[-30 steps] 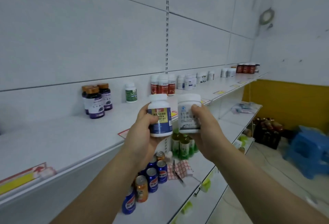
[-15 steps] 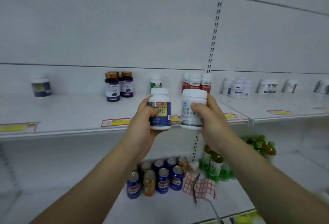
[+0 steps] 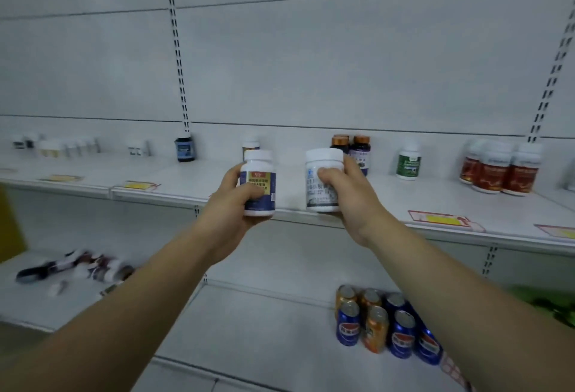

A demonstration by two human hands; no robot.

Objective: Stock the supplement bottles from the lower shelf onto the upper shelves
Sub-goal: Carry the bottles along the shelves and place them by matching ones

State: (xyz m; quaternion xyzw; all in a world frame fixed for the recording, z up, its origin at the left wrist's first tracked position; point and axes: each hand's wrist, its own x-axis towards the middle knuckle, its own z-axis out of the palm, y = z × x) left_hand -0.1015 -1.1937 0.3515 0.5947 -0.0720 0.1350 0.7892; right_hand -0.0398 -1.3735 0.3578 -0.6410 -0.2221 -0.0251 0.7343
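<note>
The left grip [image 3: 231, 201] is closed around a white bottle with a dark blue and yellow label [image 3: 260, 187]. The thumb lies across the front of the label and the other fingers are behind it. The right grip [image 3: 350, 195] is closed around a white bottle with a pale label [image 3: 323, 158], with the fingers curled over the label from the right side. Both bottles are upright, side by side, with a small gap between them. They are in front of the edge of the upper shelf [image 3: 186, 178]. I cannot tell if their bottoms touch the shelf.

Just behind the two bottles, at the back of this shelf, stand two dark bottles with copper caps [image 3: 361, 150]. To their right are a white bottle with a green label [image 3: 408, 163] and then a group of bottles with red labels [image 3: 501, 172]. To the left stands a dark blue bottle [image 3: 185, 149], and farther left some small white bottles, blurred. Red and yellow price tags [image 3: 441, 220] lie along the front edge.

On the lower shelf [image 3: 264, 323], several blue and orange drink cans [image 3: 382, 323] stand under the right forearm. At the left of it, some bottles [image 3: 93, 267] lie on their sides, blurred.
</note>
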